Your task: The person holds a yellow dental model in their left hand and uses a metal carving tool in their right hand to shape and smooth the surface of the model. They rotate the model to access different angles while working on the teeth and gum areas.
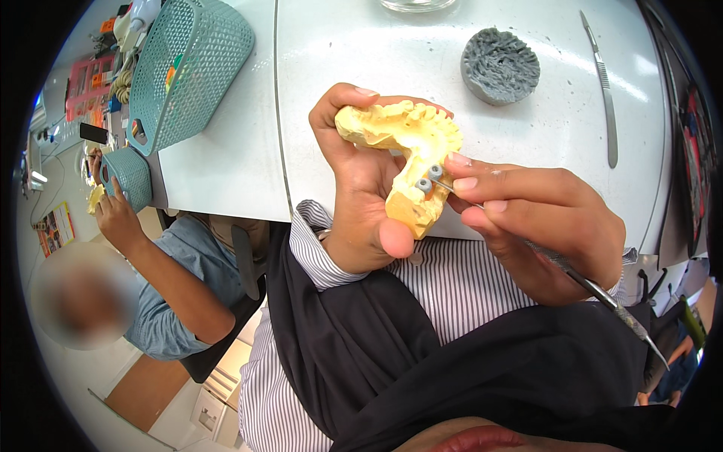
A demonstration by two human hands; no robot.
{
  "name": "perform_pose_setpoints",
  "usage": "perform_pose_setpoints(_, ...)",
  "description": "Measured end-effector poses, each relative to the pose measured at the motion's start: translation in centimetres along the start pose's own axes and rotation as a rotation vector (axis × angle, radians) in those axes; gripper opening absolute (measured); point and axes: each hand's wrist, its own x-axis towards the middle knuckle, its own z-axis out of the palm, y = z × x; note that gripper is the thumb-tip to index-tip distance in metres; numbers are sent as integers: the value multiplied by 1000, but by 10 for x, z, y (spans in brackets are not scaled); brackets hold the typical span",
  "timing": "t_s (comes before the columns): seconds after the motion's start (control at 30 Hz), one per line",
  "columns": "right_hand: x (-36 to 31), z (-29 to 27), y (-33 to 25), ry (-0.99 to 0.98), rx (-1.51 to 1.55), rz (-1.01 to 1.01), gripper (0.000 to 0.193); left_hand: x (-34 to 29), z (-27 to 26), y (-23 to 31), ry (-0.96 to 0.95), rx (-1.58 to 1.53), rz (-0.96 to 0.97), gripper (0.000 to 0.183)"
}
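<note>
A yellow plaster dental model (407, 135), curved like a jaw with a row of teeth, is held up over the table's near edge. My left hand (350, 188) is closed around it, with the thumb and fingers along its outer side. Two small grey cylinders with holes (430, 178) sit on the model's right arm. Pinched in my right hand (538, 218) is a thin metal dental carver (595, 290) with a knurled handle and a pointed rear end. Its front tip reaches the grey cylinders, and right fingertips rest close against the model's edge.
On the white table (361, 45) lie a round grey block of wax (501, 66) and a scalpel handle (602, 90) at the right. A glass dish (416, 4) stands at the far edge. Teal baskets (196, 83) are at the left, where a co-worker (181, 279) sits.
</note>
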Motion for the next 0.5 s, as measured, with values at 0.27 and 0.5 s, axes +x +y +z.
perform_pose_setpoints(0.27, 0, 4, -5, 64, 3, 32, 25, 2, -12, -4, -141, 40, 96, 113)
perform_pose_setpoints(0.5, 0, 2, -3, 33, -36, -3, 27, 3, -12, -6, -176, 58, 150, 113)
